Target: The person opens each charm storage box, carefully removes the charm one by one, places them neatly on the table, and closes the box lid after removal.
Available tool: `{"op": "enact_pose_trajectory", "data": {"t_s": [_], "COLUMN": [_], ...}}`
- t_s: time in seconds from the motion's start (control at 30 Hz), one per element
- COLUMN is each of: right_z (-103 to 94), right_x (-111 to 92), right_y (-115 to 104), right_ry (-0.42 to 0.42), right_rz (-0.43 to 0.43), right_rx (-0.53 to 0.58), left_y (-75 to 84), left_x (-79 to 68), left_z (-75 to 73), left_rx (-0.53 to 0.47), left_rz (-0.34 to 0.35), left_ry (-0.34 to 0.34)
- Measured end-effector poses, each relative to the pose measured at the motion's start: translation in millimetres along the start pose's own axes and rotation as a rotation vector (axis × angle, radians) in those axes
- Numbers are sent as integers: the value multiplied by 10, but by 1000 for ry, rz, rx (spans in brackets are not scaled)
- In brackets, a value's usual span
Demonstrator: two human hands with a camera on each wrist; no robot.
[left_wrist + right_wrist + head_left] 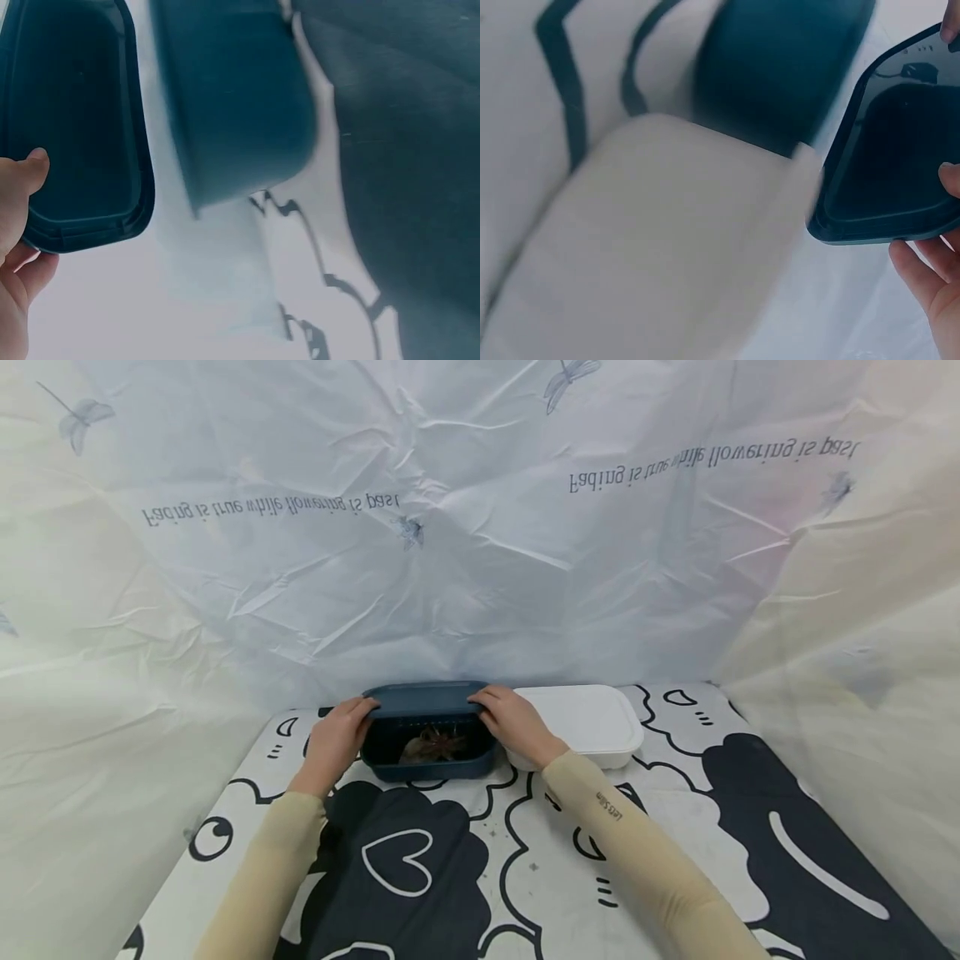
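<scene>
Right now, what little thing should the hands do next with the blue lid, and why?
I'd maybe lift the blue lid clear of the blue box. The left hand and right hand hold its two ends, and in the head view it hides the box's back rim, while reddish-brown stuff shows inside.

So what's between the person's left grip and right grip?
The blue lid stretches between the left grip and the right grip, and the open blue box, with a brownish thing inside, shows below it in the head view.

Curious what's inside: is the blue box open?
The box is open: left hand and right hand hold its lid raised; brownish contents show.
</scene>
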State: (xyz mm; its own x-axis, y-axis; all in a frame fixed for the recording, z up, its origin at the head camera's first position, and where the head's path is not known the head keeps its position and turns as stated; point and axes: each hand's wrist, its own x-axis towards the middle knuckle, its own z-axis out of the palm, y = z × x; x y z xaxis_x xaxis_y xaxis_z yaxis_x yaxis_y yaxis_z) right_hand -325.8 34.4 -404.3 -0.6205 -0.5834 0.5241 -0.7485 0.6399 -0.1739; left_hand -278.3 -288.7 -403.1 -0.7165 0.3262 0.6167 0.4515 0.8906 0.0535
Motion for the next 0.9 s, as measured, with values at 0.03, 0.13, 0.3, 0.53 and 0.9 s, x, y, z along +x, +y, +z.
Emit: {"op": "enact_pose_trajectory", "data": {"t_s": [0.03, 0.13, 0.3, 0.53, 0.9], "right_z": [-36, -154, -335, -468, -638], "right_x": [15, 68, 154, 182, 198], "right_y": [-5, -26, -73, -117, -101], "right_ry": [5, 33, 95, 115, 182], "right_rz": [-1, -16, -53, -61, -75], "right_rx": [-1, 3, 11, -4, 62], "left_y": [5, 10, 24, 136, 198], "left_x": [24, 105, 226, 271, 229], "left_z": [-27, -115, -296, -541, -674], "left_rx": [1, 12, 42, 52, 19], "left_rz": [6, 30, 59, 74, 117], "left_ry": [13, 59, 111, 126, 142]}}
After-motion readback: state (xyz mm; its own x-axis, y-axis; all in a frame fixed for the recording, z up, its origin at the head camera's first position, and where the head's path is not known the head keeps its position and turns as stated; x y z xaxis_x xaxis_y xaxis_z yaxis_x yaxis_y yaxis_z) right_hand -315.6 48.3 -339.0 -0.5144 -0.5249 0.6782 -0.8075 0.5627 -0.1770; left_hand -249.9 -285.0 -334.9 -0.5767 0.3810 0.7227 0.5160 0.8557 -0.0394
